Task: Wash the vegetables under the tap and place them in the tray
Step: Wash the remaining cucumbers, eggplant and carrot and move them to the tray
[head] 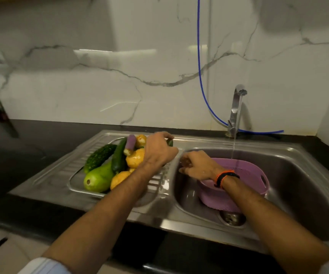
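A steel sink unit (pixel 159 212) fills the middle of the view, set into a dark counter (pixel 31 155) below a marbled white wall (pixel 100 76). Its basin (pixel 298 184) takes the 3 o'clock half, and the ribbed drainboard takes the 9 o'clock half. On the drainboard lies a shallow steel tray (pixel 76 180) heaped with vegetables. A lilac basket (pixel 258 173) sits tilted in the basin, above the drain (pixel 232 218). At 1 o'clock from the basket stands the tap (pixel 235 109), and a thin stream of water (pixel 233 147) falls from it to the basket's far rim. A blue hose (pixel 200 66) hangs down the wall beside the tap.

In the tray, the pale green gourd (pixel 98 177) lies at 7 o'clock, with the bitter gourd (pixel 98 157) at 10 o'clock from it (knobbly and dark). A cucumber (pixel 119 155) slants across the middle. Yellow-orange vegetables (pixel 135 158) are piled at its 3 o'clock side, and a purple eggplant (pixel 131 144) rests at 12 o'clock.

The left hand (pixel 159 149) hangs over the tray's 3 o'clock edge, its fingers curled around a small dark green vegetable (pixel 170 142), of which only the tip shows. The right hand (pixel 197 165) hovers over the basin's 9 o'clock rim, just beside the basket, with an orange and black wristband (pixel 225 177) on its wrist. Its fingers look loosely bent, but blur hides whether they hold anything.
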